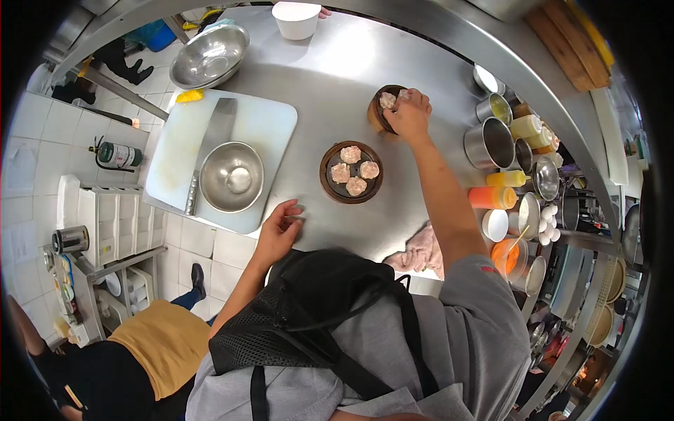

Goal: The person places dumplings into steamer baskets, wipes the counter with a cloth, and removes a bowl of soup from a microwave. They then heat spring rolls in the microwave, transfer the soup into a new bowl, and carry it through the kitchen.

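Note:
My right hand (411,114) reaches over a small round bamboo steamer (377,118), fingers curled together at a pale pink dumpling (403,94); the hand covers part of the basket. Beside those fingers, a second dumpling (387,100) sits in the same steamer. Nearer me stands another bamboo steamer (324,175) with several open-topped dumplings (356,186) spaced on its dark base. My left hand (280,229) holds nothing; its fingers are loosely bent and apart at the table's near edge, close to the white cutting board (277,133).
A cleaver (219,130) and a steel bowl (232,177) lie on the board, with a larger bowl (210,57) behind. A white tub (295,21) stands at the far edge. Sauce bottles (491,197), pots (489,143) and eggs (548,224) line the right. A cloth (419,252) lies near me.

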`<state>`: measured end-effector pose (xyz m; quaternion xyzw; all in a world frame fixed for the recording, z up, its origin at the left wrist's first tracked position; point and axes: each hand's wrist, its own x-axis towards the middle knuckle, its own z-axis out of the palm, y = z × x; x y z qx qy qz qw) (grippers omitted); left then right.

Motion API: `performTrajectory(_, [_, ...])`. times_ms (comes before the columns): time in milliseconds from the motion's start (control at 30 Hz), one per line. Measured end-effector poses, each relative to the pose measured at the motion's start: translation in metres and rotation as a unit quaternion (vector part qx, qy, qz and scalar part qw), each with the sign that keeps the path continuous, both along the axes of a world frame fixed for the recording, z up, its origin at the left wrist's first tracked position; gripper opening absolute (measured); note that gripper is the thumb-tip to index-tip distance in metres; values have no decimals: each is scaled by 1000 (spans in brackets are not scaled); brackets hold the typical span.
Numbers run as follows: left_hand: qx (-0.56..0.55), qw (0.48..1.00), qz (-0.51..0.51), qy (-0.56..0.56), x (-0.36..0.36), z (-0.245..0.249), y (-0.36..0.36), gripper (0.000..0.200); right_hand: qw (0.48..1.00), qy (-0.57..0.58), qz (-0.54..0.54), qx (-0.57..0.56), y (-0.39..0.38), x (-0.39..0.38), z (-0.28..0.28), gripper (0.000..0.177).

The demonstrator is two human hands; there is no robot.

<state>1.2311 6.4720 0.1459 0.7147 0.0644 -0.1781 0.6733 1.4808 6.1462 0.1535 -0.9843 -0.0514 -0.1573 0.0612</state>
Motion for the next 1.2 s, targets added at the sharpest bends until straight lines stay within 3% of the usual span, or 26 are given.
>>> performTrajectory(100, [7,1000,4,-4,-2,1,3,47,993,-100,-11,60,-2,-12,18,36])
performTrajectory(233, [1,1000,12,-21,-1,-7,10,46,980,-97,-96,148,-50,-14,6,40])
performTrajectory(300, [-6,1000,12,-10,0,-9,10,45,961,18,-172,217,-74,-10,-17,47])
performTrajectory(333, [-6,1000,10,-12,1,-9,9,45,960,16,-174,217,-77,-9,-20,47])
performTrajectory(367, [-7,1000,-1,-20,3,-6,7,45,887,173,-212,373,-70,-11,-7,48])
performTrajectory(400, [-8,1000,-9,-26,4,-4,5,45,764,323,-234,508,-64,-13,1,50])
performTrajectory(533, [-8,999,-12,-44,4,-2,1,45,780,314,-167,515,-63,-10,1,57])
performTrajectory(700, [5,998,-19,-58,-1,-8,-1,43,847,321,-152,395,-67,-10,20,55])
performTrajectory(800, [2,998,-16,-60,-4,-11,-1,42,862,342,-133,349,-70,-21,50,54])
performTrajectory(1000, [25,994,-69,-79,6,-6,-15,46,848,389,-52,356,-26,-77,111,50])
performTrajectory(1200, [31,991,-114,-65,19,2,-23,60,834,455,-6,313,22,-109,87,42])
